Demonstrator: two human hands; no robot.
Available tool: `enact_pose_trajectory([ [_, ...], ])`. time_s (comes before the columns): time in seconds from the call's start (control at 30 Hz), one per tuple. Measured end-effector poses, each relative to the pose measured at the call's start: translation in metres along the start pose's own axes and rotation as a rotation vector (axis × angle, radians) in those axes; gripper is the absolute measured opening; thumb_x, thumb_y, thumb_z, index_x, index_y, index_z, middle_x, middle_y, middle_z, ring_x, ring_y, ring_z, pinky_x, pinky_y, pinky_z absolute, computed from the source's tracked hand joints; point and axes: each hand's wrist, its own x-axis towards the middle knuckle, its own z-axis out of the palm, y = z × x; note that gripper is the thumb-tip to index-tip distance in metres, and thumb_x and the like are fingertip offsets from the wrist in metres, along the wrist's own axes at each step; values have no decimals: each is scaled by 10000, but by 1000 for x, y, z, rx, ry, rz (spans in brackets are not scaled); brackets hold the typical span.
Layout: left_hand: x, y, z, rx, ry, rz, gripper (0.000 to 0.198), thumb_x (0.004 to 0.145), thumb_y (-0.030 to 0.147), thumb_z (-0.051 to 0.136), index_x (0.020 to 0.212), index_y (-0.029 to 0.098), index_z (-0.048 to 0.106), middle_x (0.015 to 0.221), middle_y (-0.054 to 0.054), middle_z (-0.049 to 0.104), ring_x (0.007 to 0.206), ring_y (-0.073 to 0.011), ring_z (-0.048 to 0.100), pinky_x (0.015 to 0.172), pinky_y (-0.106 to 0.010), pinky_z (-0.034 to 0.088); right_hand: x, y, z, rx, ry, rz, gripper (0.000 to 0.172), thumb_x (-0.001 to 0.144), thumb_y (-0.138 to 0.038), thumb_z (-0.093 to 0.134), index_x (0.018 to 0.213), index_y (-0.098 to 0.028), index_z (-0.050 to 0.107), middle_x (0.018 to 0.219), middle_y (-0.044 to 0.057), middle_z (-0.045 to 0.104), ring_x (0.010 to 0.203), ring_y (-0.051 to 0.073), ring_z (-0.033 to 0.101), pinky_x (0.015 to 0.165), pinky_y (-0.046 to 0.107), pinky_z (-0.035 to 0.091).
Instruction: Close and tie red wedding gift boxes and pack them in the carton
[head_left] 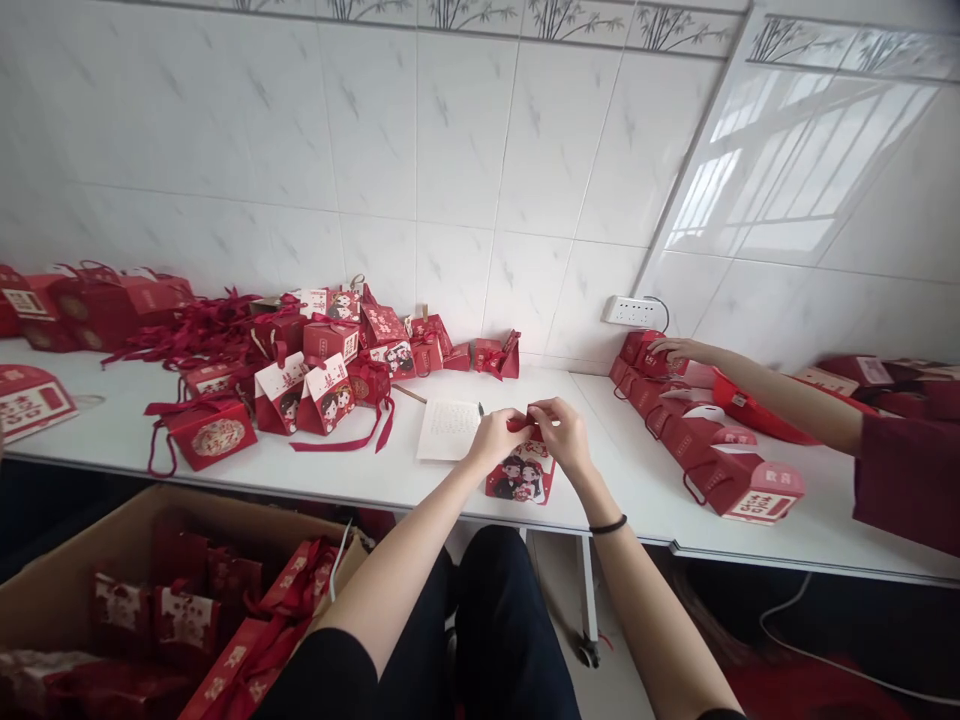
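A small red gift box, printed with a bride and groom, stands at the front edge of the white table. My left hand is closed in a pinch at its top from the left. From the right, my right hand pinches the same top, fingertips close to the other hand's. Dark red material shows between the fingers; I cannot tell whether it is ribbon or the box's flap. An open notebook with handwriting lies just left of the box.
Ribboned gift boxes crowd the left, near a heap of loose ribbons. A carton of boxes stands below. To the right, a co-worker's hand reaches over a row of red boxes, beside a red basin.
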Motion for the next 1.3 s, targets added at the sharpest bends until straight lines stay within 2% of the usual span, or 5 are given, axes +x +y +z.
enact_pose_trajectory([
  [0.27,0,-4,3,93,-8,16,92,750,203,622,800,174,693,810,-38,721,770,-178,662,711,-259,490,-8,5,12,-8,128,67,321,815,-490,452,746,-206,588,715,50,665,639,196,609,606,321,481],
  [0.63,0,-7,5,136,-13,67,112,804,219,571,818,182,676,841,-36,673,799,-173,620,749,-259,458,-7,8,25,-153,238,141,331,840,-505,379,753,-224,530,741,36,645,688,196,583,679,313,434],
  [0.97,0,-7,5,192,-23,86,119,813,218,552,809,178,664,843,-40,630,787,-170,604,734,-261,451,-6,5,27,-131,283,178,374,843,-532,385,703,-217,529,702,35,642,658,184,566,658,299,424],
  [1.1,-1,-4,6,212,-12,80,134,807,237,550,742,169,645,777,-38,594,712,-169,580,669,-266,434,-4,6,24,-102,252,174,432,814,-582,394,690,-202,558,673,42,640,617,179,560,612,294,423],
  [1.3,1,-6,10,211,2,47,119,798,245,560,748,165,632,826,-45,592,758,-177,577,701,-272,429,0,10,23,-112,217,188,488,789,-626,387,675,-188,569,664,54,637,614,181,556,606,294,415],
])
